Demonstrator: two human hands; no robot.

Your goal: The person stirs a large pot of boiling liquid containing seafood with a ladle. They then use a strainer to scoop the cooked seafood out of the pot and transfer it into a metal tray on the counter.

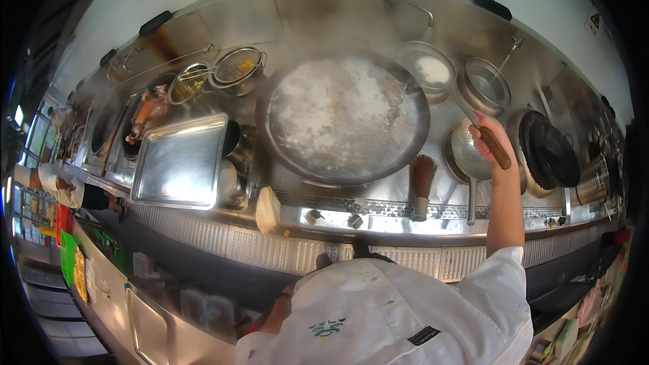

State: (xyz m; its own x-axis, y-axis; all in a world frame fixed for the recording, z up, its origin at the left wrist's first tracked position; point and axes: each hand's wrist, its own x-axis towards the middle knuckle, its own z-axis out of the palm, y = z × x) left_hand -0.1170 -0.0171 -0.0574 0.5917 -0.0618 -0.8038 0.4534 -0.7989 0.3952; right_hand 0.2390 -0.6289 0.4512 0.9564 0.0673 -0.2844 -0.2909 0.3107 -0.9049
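Observation:
A large wok with pale, steaming contents stands before me. On its right, my right hand is closed around the wooden handle of a long metal utensil. The utensil's far end reaches toward a strainer holding white matter, above a pot; blur and steam hide its exact shape. Just below my hand lies a perforated metal ladle over a bowl. A bamboo wok brush stands near the wok's lower right edge. My left hand is out of view; only part of that forearm shows at the lower left.
An empty metal tray and a folded cloth lie left of the wok. Farther left are strainers and a pan of meat. Black pans stand at right; a water tap is behind. Another person stands far left.

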